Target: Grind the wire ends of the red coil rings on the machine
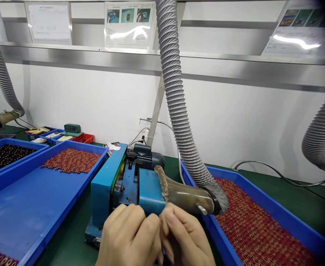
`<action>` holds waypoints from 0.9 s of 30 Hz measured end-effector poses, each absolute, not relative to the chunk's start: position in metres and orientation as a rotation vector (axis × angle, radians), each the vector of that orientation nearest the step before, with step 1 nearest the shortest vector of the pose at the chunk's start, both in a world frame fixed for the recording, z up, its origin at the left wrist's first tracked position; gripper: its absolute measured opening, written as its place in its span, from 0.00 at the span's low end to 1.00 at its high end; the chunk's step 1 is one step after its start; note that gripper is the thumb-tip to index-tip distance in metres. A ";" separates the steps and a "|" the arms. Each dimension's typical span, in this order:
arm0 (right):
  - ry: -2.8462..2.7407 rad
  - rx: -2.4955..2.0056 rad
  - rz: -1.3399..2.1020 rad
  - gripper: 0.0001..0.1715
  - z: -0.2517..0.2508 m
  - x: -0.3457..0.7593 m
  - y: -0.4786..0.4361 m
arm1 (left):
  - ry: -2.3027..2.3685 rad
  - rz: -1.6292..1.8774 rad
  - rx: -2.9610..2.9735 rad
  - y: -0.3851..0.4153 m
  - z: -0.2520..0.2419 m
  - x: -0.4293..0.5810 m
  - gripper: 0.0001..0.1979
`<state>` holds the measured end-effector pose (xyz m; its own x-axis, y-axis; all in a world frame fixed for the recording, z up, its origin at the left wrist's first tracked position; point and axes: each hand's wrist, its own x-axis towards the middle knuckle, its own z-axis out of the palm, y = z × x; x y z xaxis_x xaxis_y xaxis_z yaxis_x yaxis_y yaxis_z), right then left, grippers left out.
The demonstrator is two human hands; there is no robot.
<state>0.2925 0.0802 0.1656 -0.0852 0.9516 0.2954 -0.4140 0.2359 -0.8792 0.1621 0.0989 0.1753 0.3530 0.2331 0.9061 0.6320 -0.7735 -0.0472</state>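
Observation:
My left hand point(130, 234) is closed, knuckles up, at the front of a blue motor-driven machine point(152, 184). Right beside it, my right hand point(186, 236) is pinched, its thumb and fingertips pressed together. The two hands touch at the fingers. Whatever they hold is hidden behind the fingers and too small to make out. Behind my right hand, a brownish duct nozzle point(190, 195) joins the machine's blue cover to a grey corrugated hose point(179, 96).
A blue tray point(48, 192) on the left carries small red ring-like parts point(71, 160) in two groups. Another blue tray point(273, 207) on the right is filled with similar parts. Dark parts point(7, 157) lie in a far-left tray. Small bins point(83, 138) stand at the back.

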 end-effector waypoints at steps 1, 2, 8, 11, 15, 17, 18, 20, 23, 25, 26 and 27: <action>-1.109 -0.583 1.222 0.25 0.166 0.294 0.081 | -0.785 -1.465 -2.253 0.099 0.176 0.162 0.09; -1.127 -0.562 1.081 0.22 0.166 0.296 0.083 | -0.817 -1.550 -2.283 0.098 0.176 0.162 0.10; -1.527 -0.415 0.399 0.25 0.169 0.309 0.092 | -0.937 -1.825 -2.585 0.093 0.187 0.159 0.11; -1.605 -0.381 0.396 0.26 0.170 0.314 0.097 | -0.981 -1.890 -2.638 0.091 0.188 0.160 0.11; -1.647 -0.371 0.328 0.24 0.166 0.314 0.098 | -0.977 -1.921 -2.599 0.093 0.182 0.164 0.11; -1.629 -0.435 0.265 0.17 0.164 0.310 0.095 | -0.917 -1.813 -2.536 0.095 0.179 0.165 0.11; -1.600 -0.500 0.267 0.12 0.163 0.308 0.093 | -0.875 -1.723 -2.490 0.096 0.178 0.165 0.11; -1.497 -0.679 0.417 0.12 0.161 0.302 0.089 | -0.782 -1.522 -2.379 0.098 0.177 0.164 0.10; -1.299 -0.747 0.972 0.22 0.162 0.297 0.085 | -0.729 -1.364 -2.239 0.099 0.175 0.162 0.09; -1.210 -0.606 1.212 0.25 0.163 0.298 0.086 | -0.778 -1.413 -2.225 0.098 0.175 0.162 0.09; -1.202 -0.547 1.192 0.25 0.164 0.299 0.087 | -0.817 -1.480 -2.251 0.098 0.176 0.162 0.10; -1.222 -0.517 1.084 0.23 0.165 0.300 0.088 | -0.859 -1.567 -2.295 0.097 0.176 0.162 0.10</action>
